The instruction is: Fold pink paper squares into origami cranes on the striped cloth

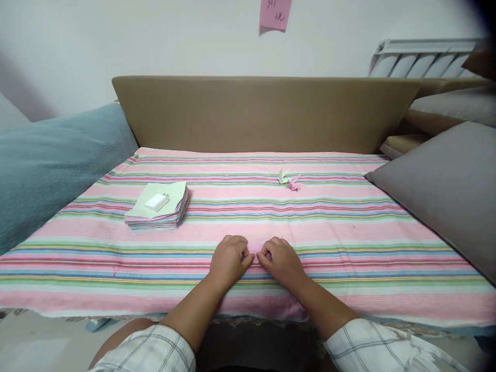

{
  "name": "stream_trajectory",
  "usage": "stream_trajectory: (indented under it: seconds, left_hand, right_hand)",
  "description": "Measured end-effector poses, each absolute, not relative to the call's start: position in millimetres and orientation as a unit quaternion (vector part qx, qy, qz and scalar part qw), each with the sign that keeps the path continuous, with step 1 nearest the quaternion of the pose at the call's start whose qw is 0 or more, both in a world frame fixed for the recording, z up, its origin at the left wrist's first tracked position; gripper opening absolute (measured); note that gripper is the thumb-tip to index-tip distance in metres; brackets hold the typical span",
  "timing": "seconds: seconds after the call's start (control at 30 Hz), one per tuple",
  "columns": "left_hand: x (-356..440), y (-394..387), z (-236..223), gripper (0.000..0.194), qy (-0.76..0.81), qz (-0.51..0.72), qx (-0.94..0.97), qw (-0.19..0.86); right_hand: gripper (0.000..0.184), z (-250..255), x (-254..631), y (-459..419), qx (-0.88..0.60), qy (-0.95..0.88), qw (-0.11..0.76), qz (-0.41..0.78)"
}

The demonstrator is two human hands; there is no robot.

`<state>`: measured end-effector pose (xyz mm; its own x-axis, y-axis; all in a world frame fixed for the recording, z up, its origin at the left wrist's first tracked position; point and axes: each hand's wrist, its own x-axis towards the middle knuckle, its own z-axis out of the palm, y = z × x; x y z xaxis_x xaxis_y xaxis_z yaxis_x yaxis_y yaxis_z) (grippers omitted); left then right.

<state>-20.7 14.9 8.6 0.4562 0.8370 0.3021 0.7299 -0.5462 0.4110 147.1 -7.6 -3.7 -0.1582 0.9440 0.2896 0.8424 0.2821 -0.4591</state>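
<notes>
Near the front of the striped cloth (163,292), my left hand (229,260) and my right hand (282,261) are close together, thumbs almost meeting. Between them shows a small piece of pink paper (254,247), lying low against the cloth. The fingers of both hands are curled in and pinch its two sides. Most of the paper is hidden by my hands, so its folded shape cannot be made out. Farther back, to the right, a pale green paper crane (283,178) and a pink paper crane (295,184) stand side by side.
To the left lies a stack of coloured paper sheets (176,211) with a white charger plug (157,202) on top. A grey cushion (445,191) leans in from the right, a blue-covered armrest (65,160) borders the left, and a brown backrest (263,113) closes the back.
</notes>
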Motion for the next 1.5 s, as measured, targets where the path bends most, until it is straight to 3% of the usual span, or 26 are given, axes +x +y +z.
stream_trajectory:
  seconds: [0.37,0.57,0.77,0.93,1.17,1.5]
  left_hand:
    - [-24.8,18.1,10.8,0.006,0.458,0.231,0.845,0.151]
    - [-27.1,16.7,1.6,0.022,0.446,0.209,0.863,0.11]
    - [-26.6,13.5,-0.3,0.025,0.443,0.198,0.872,0.071]
    - [-26.0,14.5,1.9,0.025,0.454,0.185,0.867,0.088]
    - [-26.9,15.0,2.9,0.023,0.459,0.184,0.863,0.101]
    - [-26.8,15.4,5.7,0.025,0.455,0.173,0.868,0.1]
  right_hand:
    - [0.01,2.0,155.8,-4.0,-0.577,-0.734,0.288,0.211]
    - [0.007,1.3,159.4,-1.6,-0.566,-0.73,0.298,0.24]
    - [0.015,-3.4,165.8,-5.2,-0.524,-0.775,0.291,0.2]
    - [0.028,-7.9,169.0,-13.9,-0.475,-0.834,0.265,0.09]
    - [0.025,-7.0,166.3,-16.4,-0.469,-0.859,0.205,0.006]
    - [0.018,-9.3,169.9,-13.1,-0.48,-0.85,0.216,0.031]
